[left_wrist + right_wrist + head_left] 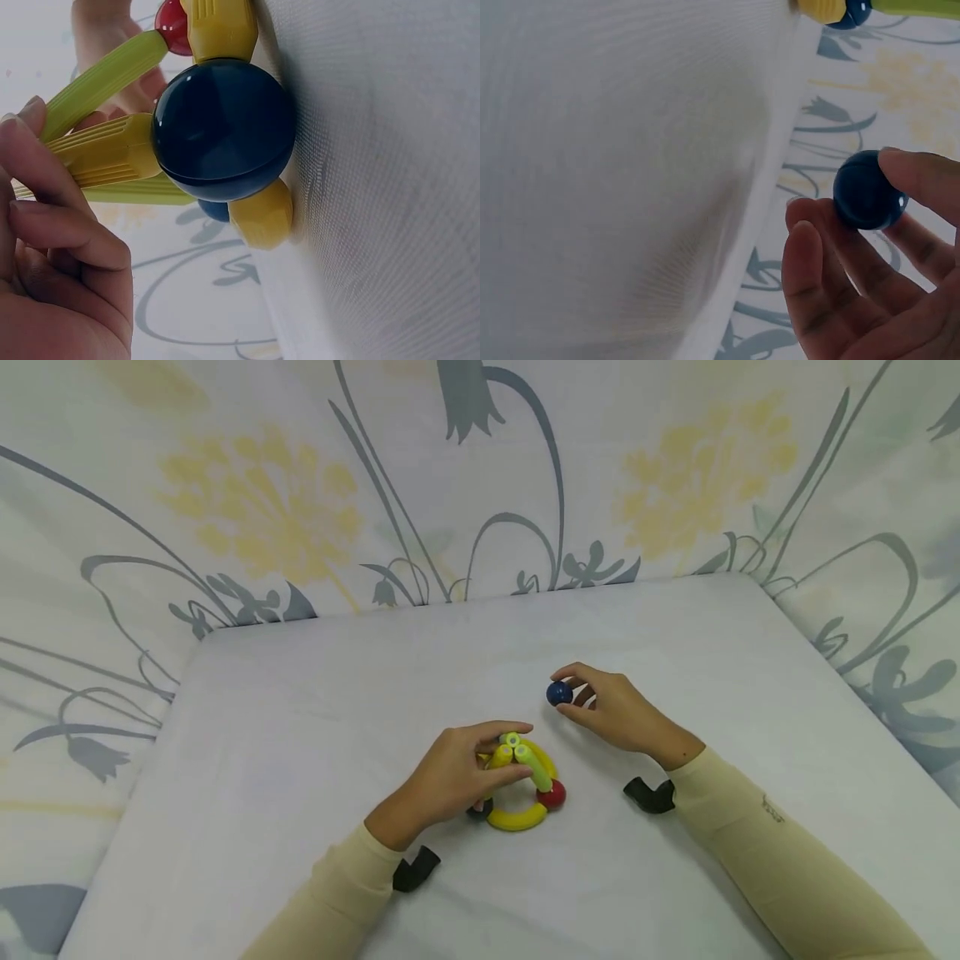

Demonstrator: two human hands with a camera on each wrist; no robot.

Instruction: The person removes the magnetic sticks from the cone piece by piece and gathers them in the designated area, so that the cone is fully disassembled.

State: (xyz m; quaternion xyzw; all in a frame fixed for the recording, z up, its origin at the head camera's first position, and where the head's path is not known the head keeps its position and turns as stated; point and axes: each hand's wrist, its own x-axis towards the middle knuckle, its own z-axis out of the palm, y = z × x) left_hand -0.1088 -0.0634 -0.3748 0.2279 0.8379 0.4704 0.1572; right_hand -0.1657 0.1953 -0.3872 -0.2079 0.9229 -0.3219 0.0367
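Observation:
A toy frame stands on the table, with curved yellow rods forming a ring at its base. A red ball and dark blue balls, one large in the left wrist view, join the ring. From these balls a yellow rod and light green rods lean together at the top. My left hand holds the rods near their upper ends, thumb and fingers on either side. My right hand pinches a separate dark blue ball above the table, to the frame's right and farther back.
The table has a white cloth cover. Floral fabric rises behind it and along both sides. Black curved pieces show at the left and right wrists.

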